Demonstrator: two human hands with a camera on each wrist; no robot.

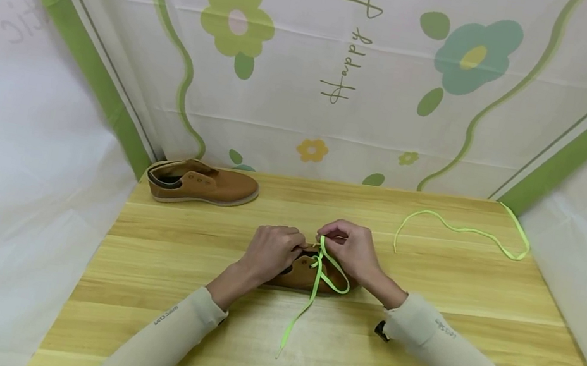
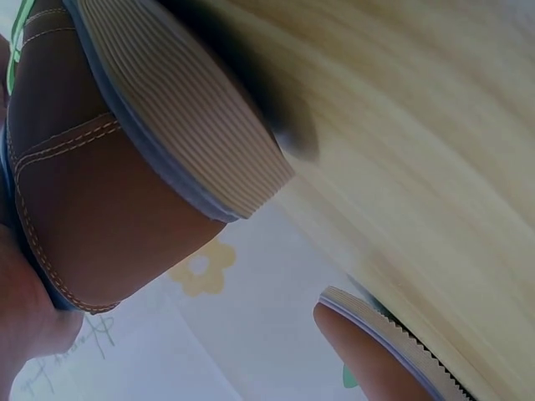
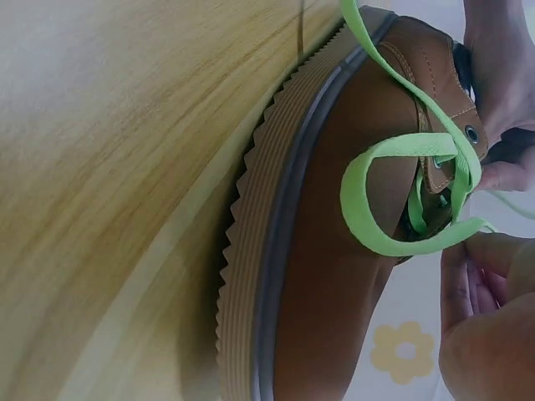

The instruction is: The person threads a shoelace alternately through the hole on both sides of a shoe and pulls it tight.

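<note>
A brown leather shoe (image 1: 286, 281) sits on the table with its toe to the right. My left hand (image 1: 272, 250) grips its upper edge by the opening, fingers curled over the collar. Above the eyelets my right hand (image 1: 354, 250) pinches a bright green shoelace (image 3: 358, 200) between thumb and fingers. The lace passes through an eyelet (image 3: 471, 134) area and makes a loose loop over the shoe's near side. Its other end trails down toward the table's front. In the left wrist view the shoe's heel and ridged sole (image 2: 192, 109) show.
A second brown shoe (image 1: 229, 189), with no lace in its eyelets, stands at the back left. Another green shoelace (image 1: 470, 231) lies curved at the back right. White printed curtains (image 1: 294, 106) enclose the wooden table (image 1: 135, 311) at the back and sides.
</note>
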